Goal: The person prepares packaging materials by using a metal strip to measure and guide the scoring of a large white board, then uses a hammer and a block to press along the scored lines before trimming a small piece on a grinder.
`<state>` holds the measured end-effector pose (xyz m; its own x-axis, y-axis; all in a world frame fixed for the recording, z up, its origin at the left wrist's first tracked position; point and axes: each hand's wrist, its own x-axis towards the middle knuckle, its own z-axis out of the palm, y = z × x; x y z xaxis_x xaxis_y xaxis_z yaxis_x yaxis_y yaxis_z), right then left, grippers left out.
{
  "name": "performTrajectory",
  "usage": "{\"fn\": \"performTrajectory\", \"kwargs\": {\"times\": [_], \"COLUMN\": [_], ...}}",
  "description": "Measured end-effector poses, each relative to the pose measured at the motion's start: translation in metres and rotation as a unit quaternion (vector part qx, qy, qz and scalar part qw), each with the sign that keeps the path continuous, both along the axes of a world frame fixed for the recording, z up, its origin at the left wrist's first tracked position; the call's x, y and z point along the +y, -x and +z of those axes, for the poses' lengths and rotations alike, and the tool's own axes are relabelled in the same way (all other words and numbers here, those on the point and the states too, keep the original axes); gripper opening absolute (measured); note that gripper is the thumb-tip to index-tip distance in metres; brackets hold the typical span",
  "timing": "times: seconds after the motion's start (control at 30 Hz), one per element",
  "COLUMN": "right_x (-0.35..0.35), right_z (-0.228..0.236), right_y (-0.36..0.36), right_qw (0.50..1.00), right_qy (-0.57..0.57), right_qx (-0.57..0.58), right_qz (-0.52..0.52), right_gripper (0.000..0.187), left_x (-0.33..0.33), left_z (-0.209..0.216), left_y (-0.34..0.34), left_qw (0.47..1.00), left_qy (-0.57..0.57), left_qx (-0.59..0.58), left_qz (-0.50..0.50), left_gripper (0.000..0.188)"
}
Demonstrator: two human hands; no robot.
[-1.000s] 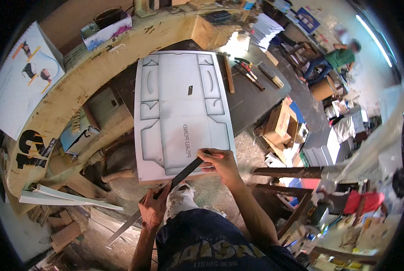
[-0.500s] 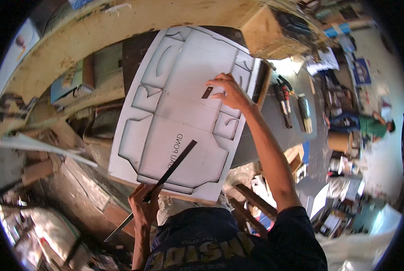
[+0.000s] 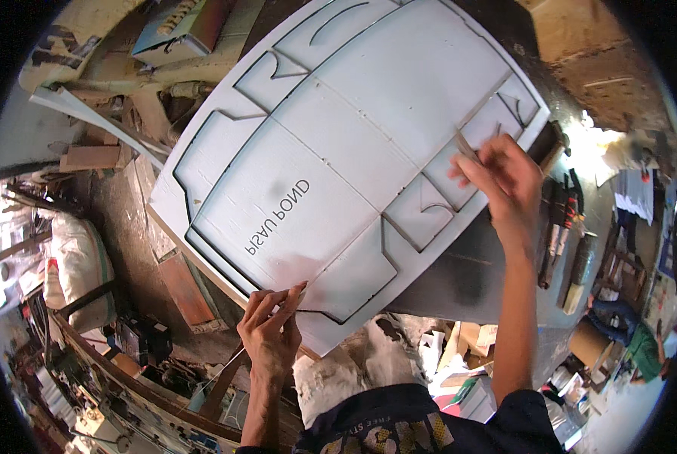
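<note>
A large white board (image 3: 338, 159) with thin dark metal strips set on edge in it lies in front of me. Over its right part, my right hand (image 3: 508, 181) is closed on a short flat metal piece (image 3: 465, 144) held between thumb and fingers; the hand is slightly blurred. My left hand (image 3: 270, 325) is at the board's near edge, fingers pinched round a long metal strip (image 3: 225, 382) whose lower part slants down behind the wrist. Its upper end is hardly visible past the fingertips.
Pliers (image 3: 558, 219) and a brush-like tool (image 3: 580, 272) lie on the dark table right of the board. A wooden block (image 3: 592, 45) stands at the far right. White sacks (image 3: 77, 265) and scrap wood are at the left. Another person (image 3: 645, 352) is at the far right.
My view has turned and come closer to the board. The long strip has turned from lying across the board to nearly edge-on. My right hand's metal piece has tilted too.
</note>
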<state>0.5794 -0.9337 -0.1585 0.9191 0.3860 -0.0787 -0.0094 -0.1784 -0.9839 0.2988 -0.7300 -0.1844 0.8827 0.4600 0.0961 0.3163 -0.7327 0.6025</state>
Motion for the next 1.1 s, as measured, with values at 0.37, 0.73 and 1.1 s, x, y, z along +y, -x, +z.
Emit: {"fn": "performTrajectory", "kwargs": {"times": [0.37,0.73,1.1], "right_x": [-0.046,-0.005,0.046], "right_z": [-0.027,-0.020,-0.024], "right_y": [0.067,0.109,0.147], "right_qw": [0.997,0.995,0.977], "right_qy": [-0.002,0.088,0.146], "right_qx": [0.061,0.033,0.046], "right_qz": [-0.054,0.034,0.151], "right_gripper": [0.033,0.012,0.014], "left_x": [-0.013,-0.007,0.000], "left_z": [-0.015,-0.007,-0.003], "left_y": [-0.003,-0.007,-0.003], "left_qw": [0.997,0.995,0.992], "left_qy": [-0.083,-0.078,-0.050], "left_qx": [-0.010,0.029,0.082], "left_qz": [-0.002,-0.049,-0.077], "left_gripper": [0.048,0.054,0.064]}}
